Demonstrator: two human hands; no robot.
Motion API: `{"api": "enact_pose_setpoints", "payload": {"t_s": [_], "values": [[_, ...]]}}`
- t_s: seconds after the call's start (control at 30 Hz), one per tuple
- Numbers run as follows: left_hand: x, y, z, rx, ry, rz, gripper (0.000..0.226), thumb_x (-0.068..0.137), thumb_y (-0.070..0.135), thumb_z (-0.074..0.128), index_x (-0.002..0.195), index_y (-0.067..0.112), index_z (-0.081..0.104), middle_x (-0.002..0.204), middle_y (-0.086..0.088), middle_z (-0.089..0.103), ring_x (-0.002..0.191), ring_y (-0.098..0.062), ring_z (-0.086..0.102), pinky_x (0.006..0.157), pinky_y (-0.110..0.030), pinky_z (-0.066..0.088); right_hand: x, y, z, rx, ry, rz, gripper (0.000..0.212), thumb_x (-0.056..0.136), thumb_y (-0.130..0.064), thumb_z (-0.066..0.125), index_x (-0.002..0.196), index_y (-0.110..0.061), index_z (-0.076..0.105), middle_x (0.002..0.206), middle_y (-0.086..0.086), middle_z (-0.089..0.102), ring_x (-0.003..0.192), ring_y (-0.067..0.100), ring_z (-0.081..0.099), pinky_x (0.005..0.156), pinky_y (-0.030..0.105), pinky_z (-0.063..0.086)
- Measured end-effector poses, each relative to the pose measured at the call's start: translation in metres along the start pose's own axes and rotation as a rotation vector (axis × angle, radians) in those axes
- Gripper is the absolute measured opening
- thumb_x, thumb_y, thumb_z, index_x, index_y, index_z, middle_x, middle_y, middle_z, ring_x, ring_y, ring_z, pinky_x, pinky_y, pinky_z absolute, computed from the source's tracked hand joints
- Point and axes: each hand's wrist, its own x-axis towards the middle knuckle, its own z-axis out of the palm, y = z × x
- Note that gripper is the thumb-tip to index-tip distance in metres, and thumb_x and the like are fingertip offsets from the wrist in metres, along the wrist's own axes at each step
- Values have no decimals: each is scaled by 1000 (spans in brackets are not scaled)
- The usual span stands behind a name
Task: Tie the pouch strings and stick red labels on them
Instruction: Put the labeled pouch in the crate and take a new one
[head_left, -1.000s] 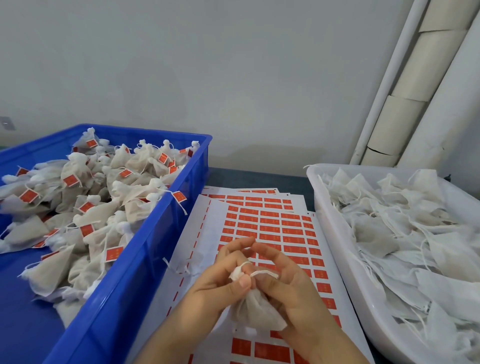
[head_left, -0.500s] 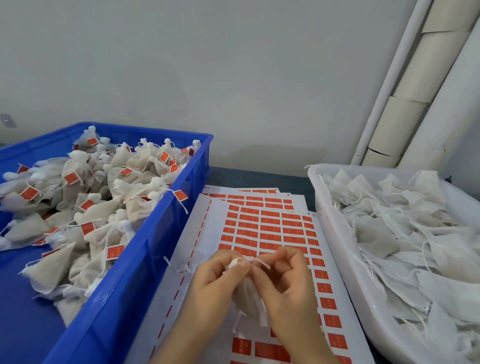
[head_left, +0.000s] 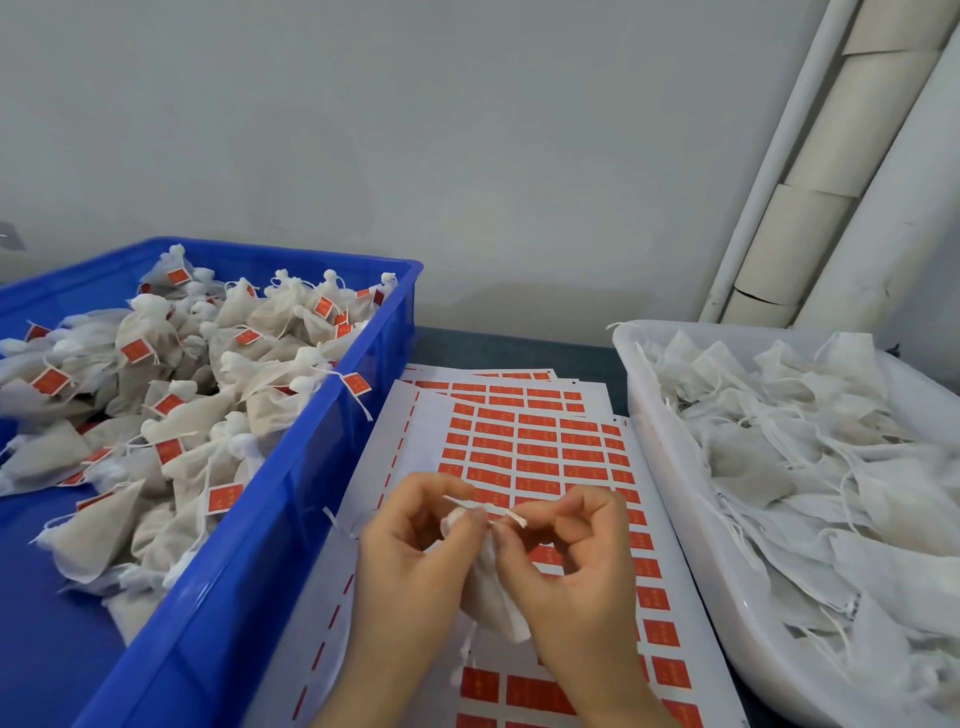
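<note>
Low in the middle of the frame, your left hand (head_left: 415, 551) and right hand (head_left: 576, 566) meet over the label sheets (head_left: 535, 441). Your left grip pinches the bunched top of a small white pouch (head_left: 491, 603), and the pouch hangs down between your two palms. Your right grip pinches the thin white string (head_left: 485, 507) just beside the pouch top, with the other fingers curled. The string pokes out sideways above your fingertips. The label sheets lie flat on the dark worktop (head_left: 509, 348). On the left side of the frame, a blue crate (head_left: 249, 571) holds a pile of tied pouches (head_left: 171, 415) with red labels on them. On the right side, a white tub (head_left: 675, 499) holds limp pouches (head_left: 805, 467) with strings hanging free.
</note>
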Motion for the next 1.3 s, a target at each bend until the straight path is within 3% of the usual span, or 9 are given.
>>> {"api": "enact_pose_setpoints", "payload": {"t_s": [0.17,0.3,0.47,0.57,0.67,0.77,0.97,1.17,1.3], "values": [[-4,-4,-5,272,-106,148,23,83,10,64,77,32,63,81,26,66,89,6,60,61,0,45,-2,7,-1,-8,0,0,41,73,-3,74,91,-25,45,83,-15,68,79,5,67,72,10,50],[-5,-4,-4,376,-86,182,26,81,19,65,79,43,57,82,29,61,89,11,58,62,2,43,-2,9,-2,-35,37,-60,38,73,-6,74,90,-26,46,84,-17,67,79,3,66,72,6,48],[-6,-2,1,474,-86,164,26,85,18,60,75,40,51,79,28,55,81,8,57,62,3,41,-2,7,2,-93,58,-150,21,77,-23,66,88,-31,49,91,-21,62,83,-1,63,72,4,47],[-4,-2,1,328,-103,22,20,89,16,55,76,30,58,76,20,61,84,11,56,61,0,44,-1,7,3,-167,27,-197,22,82,-17,65,85,-33,49,92,-24,59,85,-2,60,70,2,45],[0,0,0,40,-144,-223,18,89,14,56,78,20,69,76,11,70,80,-7,67,66,-17,55,0,5,2,-185,-9,-167,14,82,-25,62,84,-33,51,93,-29,58,87,-5,58,71,1,44],[2,0,-3,-116,-119,-303,16,86,9,58,80,17,70,83,0,73,85,-19,70,77,-33,56,-1,5,1,-202,-45,-124,9,80,-38,59,85,-34,52,97,-30,58,93,-7,57,75,2,44],[8,0,-9,-456,-150,-495,24,71,6,64,94,7,57,90,-10,73,82,-25,71,59,-29,57,1,6,1,-314,-64,-232,8,81,-28,59,85,-34,55,83,-25,59,90,-7,57,75,3,45],[10,-4,-11,-443,-96,-569,12,78,5,64,87,10,59,88,-9,73,77,-24,72,54,-29,55,2,7,-2,-298,-96,-267,19,79,-18,62,86,-35,58,84,-25,62,89,-5,60,74,4,47],[10,-7,-13,-315,-109,-489,17,75,8,68,87,9,56,91,-9,73,84,-24,71,61,-29,57,2,5,-5,-220,-136,-161,15,77,-38,69,84,-44,57,94,-25,64,86,-3,63,72,6,49]]}}
